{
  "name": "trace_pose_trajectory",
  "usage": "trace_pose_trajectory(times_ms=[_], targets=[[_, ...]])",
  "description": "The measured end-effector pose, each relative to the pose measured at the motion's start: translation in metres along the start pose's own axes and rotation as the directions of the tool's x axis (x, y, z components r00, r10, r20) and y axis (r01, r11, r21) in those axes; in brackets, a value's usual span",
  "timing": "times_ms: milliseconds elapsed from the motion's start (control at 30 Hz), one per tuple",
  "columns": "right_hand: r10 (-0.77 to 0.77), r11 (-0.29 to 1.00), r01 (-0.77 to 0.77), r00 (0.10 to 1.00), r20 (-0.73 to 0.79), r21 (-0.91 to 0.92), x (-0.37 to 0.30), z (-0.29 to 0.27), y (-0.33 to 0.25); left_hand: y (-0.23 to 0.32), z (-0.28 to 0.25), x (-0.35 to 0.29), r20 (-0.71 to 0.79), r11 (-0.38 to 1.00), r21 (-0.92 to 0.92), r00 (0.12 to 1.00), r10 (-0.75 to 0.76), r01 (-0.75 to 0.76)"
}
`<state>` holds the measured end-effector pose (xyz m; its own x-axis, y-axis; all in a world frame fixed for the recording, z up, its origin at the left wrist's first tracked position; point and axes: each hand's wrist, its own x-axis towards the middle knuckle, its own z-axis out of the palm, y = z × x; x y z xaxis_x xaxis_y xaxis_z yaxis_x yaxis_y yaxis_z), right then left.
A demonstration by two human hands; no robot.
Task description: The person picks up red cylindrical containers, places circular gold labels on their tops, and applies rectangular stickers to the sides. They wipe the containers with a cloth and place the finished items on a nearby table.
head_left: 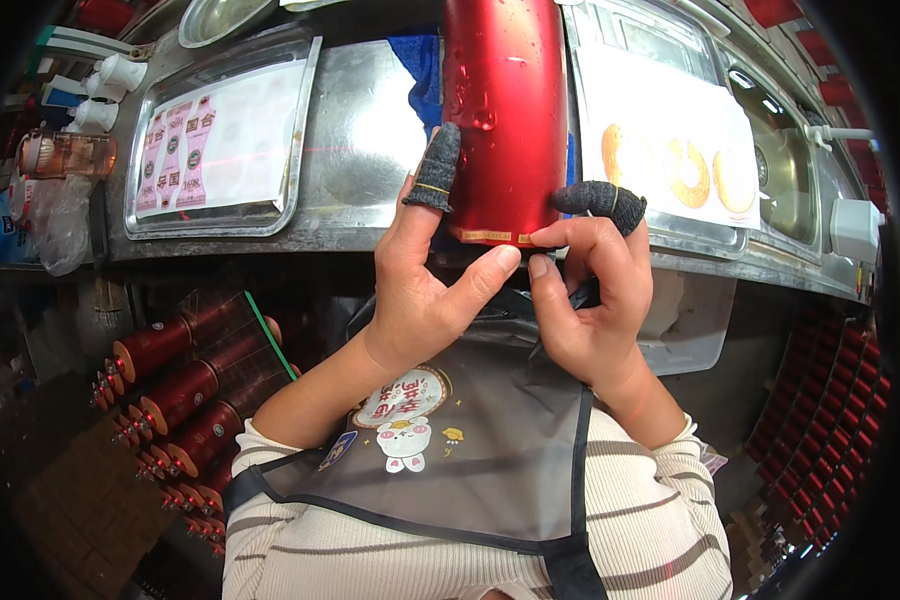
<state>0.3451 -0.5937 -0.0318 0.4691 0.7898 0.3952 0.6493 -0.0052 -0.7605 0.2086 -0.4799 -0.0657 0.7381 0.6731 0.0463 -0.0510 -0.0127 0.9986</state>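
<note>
A glossy red cylinder [505, 110], beaded with water drops, lies pointing away from me, its far end out of view. Around its near rim runs a narrow gold strip [485, 237] with a small gap in it. My left hand [420, 270] grips the cylinder, its index finger along the left side and its thumb at the rim. My right hand [600, 280] is closed at the strip's right end; its bent index finger presses there and its thumb sits just below. Dark knitted finger sleeves cover one finger on each hand, with a thin band around each.
Blue cloth [417, 75] lies under the cylinder on the metal counter [355, 140]. To the left, a clear tray [305, 130] bears a printed sheet; to the right, a white sheet with orange rings [670, 140] covers another tray. Red bottles [180, 390] are racked lower left.
</note>
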Motion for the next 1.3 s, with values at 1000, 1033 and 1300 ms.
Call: trace_pose_trajectory(times_ms=[1000, 1033, 1300], targets=[[0.453, 0.747, -0.440, 0.886, 0.103, 0.498, -0.009, 0.001, 0.019, 0.008, 0.020, 0.003, -0.170, 1.000, 0.008, 0.985, -0.016, 0.017], [0.453, 0.754, -0.441, 0.886, 0.102, 0.486, -0.009, 0.001, 0.019, 0.008, 0.020, 0.004, -0.177, 1.000, -0.007, 0.984, -0.014, 0.012], [0.503, 0.738, -0.515, 0.850, 0.153, 0.436, 0.002, -0.003, 0.010, 0.010, 0.017, 0.004, -0.155, 0.999, -0.043, 0.988, 0.015, -0.022]])
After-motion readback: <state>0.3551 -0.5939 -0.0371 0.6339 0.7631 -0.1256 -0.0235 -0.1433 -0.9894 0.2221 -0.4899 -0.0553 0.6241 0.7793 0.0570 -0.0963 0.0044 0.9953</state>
